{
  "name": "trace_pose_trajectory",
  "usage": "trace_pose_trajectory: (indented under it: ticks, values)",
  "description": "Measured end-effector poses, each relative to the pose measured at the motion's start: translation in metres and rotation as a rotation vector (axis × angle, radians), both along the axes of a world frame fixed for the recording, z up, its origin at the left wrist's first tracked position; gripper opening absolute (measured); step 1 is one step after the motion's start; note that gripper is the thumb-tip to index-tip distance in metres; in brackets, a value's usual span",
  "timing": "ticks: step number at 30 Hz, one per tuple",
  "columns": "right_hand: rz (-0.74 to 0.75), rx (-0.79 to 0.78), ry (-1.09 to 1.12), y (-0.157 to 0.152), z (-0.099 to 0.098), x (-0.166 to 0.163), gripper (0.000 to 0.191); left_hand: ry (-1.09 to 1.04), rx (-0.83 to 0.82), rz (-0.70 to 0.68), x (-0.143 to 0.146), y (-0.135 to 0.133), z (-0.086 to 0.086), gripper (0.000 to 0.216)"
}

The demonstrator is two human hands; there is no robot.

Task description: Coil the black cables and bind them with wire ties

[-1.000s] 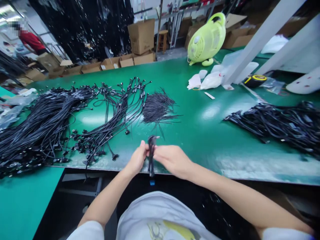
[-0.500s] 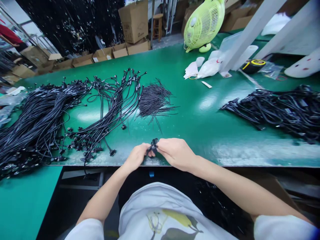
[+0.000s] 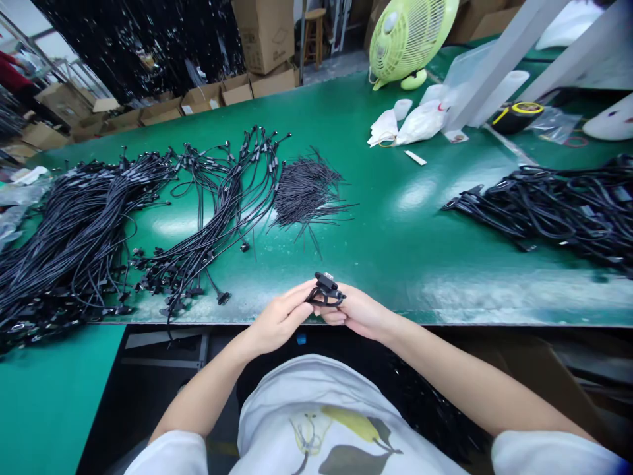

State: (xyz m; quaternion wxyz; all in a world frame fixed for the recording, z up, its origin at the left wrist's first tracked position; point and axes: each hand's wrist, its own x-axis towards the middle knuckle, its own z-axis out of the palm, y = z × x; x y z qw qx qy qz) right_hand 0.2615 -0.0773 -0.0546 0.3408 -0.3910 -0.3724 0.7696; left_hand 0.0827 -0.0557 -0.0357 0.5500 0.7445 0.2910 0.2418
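Note:
A black cable (image 3: pixel 327 290), folded into a small loop with a connector sticking up, is between my two hands just above the table's front edge. My left hand (image 3: pixel 283 316) closes its fingers on the cable's left side. Fingers bent, my right hand (image 3: pixel 360 310) grips it from the right and below; part of those fingers is hidden. Beyond my hands lies a pile of thin black cable ties (image 3: pixel 307 191). Left of that pile, loose black cables (image 3: pixel 217 224) with connectors at both ends are spread on the green table (image 3: pixel 386 244).
A large heap of cables (image 3: pixel 84 224) covers the table's left end. Bundled cables (image 3: pixel 558 211) lie at the right. Toward the back stand a green fan (image 3: pixel 410 43), white bags (image 3: pixel 420 124), a tape measure (image 3: pixel 517 117) and a grey post (image 3: pixel 504 66). Cardboard boxes (image 3: pixel 202 99) line the far side.
The cable has turned so its connector now points up, and both hands have shifted slightly right. My right hand has rolled from above the cable to below it. The view has tilted slightly.

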Motion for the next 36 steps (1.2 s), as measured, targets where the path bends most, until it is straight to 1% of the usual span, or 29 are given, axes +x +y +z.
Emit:
trace_pose_trajectory:
  ticks: [1,2,4,6,7,8,10,12,14,16,19,22,24,26,28,29,30,32,33,35,36]
  values:
    - [0.013,0.072,-0.063,0.000,0.003,0.002,0.026,-0.042,-0.060,0.047,0.001,0.003,-0.002,0.028]
    - [0.025,0.182,-0.163,0.000,0.007,0.004,0.028,-0.106,-0.132,0.119,0.002,0.006,-0.004,0.025]
    - [-0.010,0.448,-0.426,0.000,0.014,0.008,0.030,-0.272,-0.293,0.308,0.007,0.012,-0.009,0.025]
    - [-0.166,0.660,-0.670,0.002,0.017,0.010,0.029,-0.449,-0.430,0.480,0.014,0.017,-0.013,0.026]
    - [-0.261,0.720,-0.744,0.003,0.016,0.009,0.029,-0.526,-0.485,0.533,0.018,0.019,-0.015,0.026]
    - [-0.332,0.759,-0.783,0.004,0.015,0.007,0.029,-0.585,-0.533,0.557,0.022,0.021,-0.016,0.027]
    - [-0.378,0.830,-0.811,0.008,0.008,-0.001,0.031,-0.648,-0.612,0.531,0.031,0.021,-0.018,0.028]
    - [-0.371,0.924,-0.832,0.012,-0.001,-0.012,0.039,-0.654,-0.668,0.470,0.038,0.020,-0.018,0.028]
    - [-0.367,1.001,-0.892,0.016,-0.010,-0.019,0.046,-0.631,-0.713,0.437,0.041,0.019,-0.019,0.027]
    - [-0.344,1.033,-0.960,0.019,-0.016,-0.022,0.046,-0.599,-0.761,0.433,0.042,0.019,-0.021,0.028]
    - [-0.302,1.011,-1.029,0.021,-0.019,-0.018,0.044,-0.528,-0.751,0.416,0.043,0.019,-0.023,0.039]
    - [-0.329,1.016,-1.129,0.022,-0.018,-0.012,0.044,-0.468,-0.650,0.364,0.043,0.020,-0.025,0.049]
    - [-0.359,1.083,-1.251,0.022,-0.018,-0.006,0.043,-0.426,-0.536,0.390,0.041,0.022,-0.027,0.055]
    - [-0.387,1.160,-1.403,0.022,-0.018,-0.001,0.044,-0.394,-0.374,0.428,0.037,0.025,-0.029,0.061]
    - [-0.387,1.242,-1.523,0.020,-0.019,0.001,0.045,-0.395,-0.239,0.417,0.034,0.028,-0.029,0.068]
    - [-0.381,1.286,-1.556,0.018,-0.019,0.001,0.044,-0.415,-0.198,0.412,0.034,0.030,-0.028,0.069]
    - [-0.381,1.336,-1.567,0.017,-0.020,-0.001,0.043,-0.449,-0.179,0.426,0.036,0.031,-0.027,0.063]
    - [-0.414,1.422,-1.548,0.014,-0.021,-0.006,0.040,-0.545,-0.214,0.515,0.042,0.032,-0.023,0.045]
    - [-0.439,1.449,-1.535,0.013,-0.022,-0.008,0.040,-0.598,-0.275,0.575,0.046,0.032,-0.020,0.044]
    - [-0.463,1.471,-1.508,0.010,-0.022,-0.013,0.040,-0.692,-0.464,0.662,0.053,0.034,-0.015,0.045]
    - [-0.456,1.466,-1.492,0.009,-0.022,-0.015,0.040,-0.728,-0.560,0.675,0.056,0.034,-0.013,0.039]
